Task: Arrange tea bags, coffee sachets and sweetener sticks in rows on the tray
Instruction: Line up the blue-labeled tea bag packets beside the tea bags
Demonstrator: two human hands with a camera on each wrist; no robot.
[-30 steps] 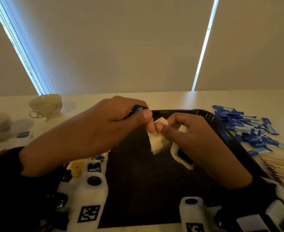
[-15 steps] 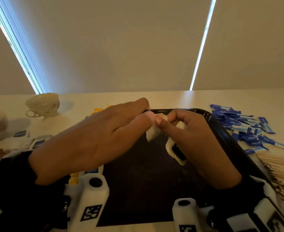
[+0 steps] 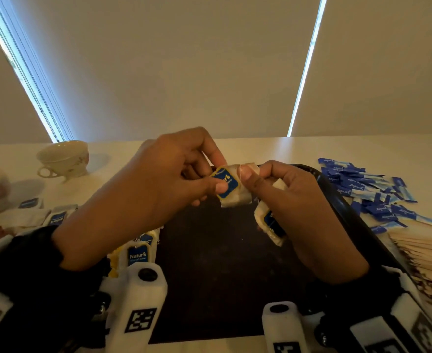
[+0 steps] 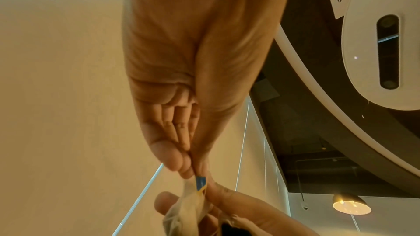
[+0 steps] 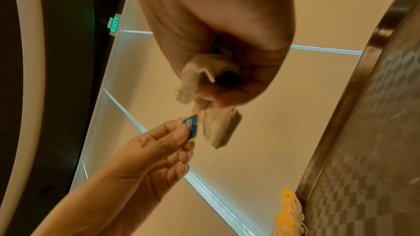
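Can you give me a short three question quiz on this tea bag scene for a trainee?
1. True or false: the left hand pinches a blue tag.
2. Where do the blue sweetener sticks lie? A) on the tray B) on the table right of the tray C) in the cup
3. Fill in: the right hand holds white ____ above the tray.

Key: 1 true; 2 B; 3 tea bags.
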